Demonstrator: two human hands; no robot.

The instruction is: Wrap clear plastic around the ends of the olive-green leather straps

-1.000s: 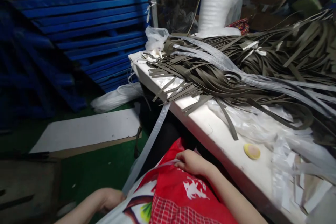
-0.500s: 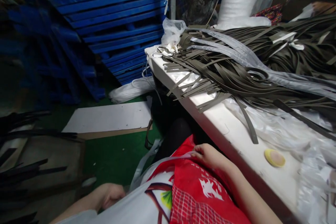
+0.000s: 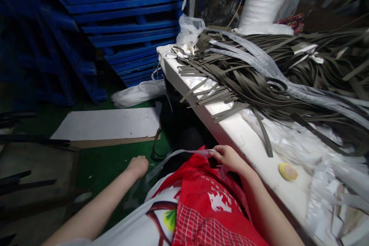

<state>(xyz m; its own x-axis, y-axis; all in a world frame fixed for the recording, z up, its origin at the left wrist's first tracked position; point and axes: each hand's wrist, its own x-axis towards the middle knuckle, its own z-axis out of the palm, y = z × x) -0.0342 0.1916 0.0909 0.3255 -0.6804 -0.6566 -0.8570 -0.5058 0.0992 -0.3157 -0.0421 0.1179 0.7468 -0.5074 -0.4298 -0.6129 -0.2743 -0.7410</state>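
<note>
My right hand (image 3: 227,158) pinches a translucent plastic strip (image 3: 184,151) in front of the red apron (image 3: 198,188), close to the table's front edge. From those fingers the strip runs left and bends down over my dark-clothed leg. My left hand (image 3: 138,166) is closed in a fist above the green floor, left of the hanging strip. Its fingers face away, so anything inside them is hidden. Dark grey-green flat straps (image 3: 245,73) lie in a tangled heap on the white table (image 3: 227,127), with clear plastic strips (image 3: 256,59) across them.
A yellow roll of tape (image 3: 287,172) lies near the table edge beside crumpled clear plastic (image 3: 325,196). Blue pallets (image 3: 129,15) are stacked behind. A white board (image 3: 109,125) and a white bundle (image 3: 138,93) lie on the floor. White foam wrap (image 3: 259,4) stands at the back.
My left hand has risen and moved forward, away from my body. My right hand has lifted slightly with the strip, which now arches higher over my leg. The view has shifted a little.
</note>
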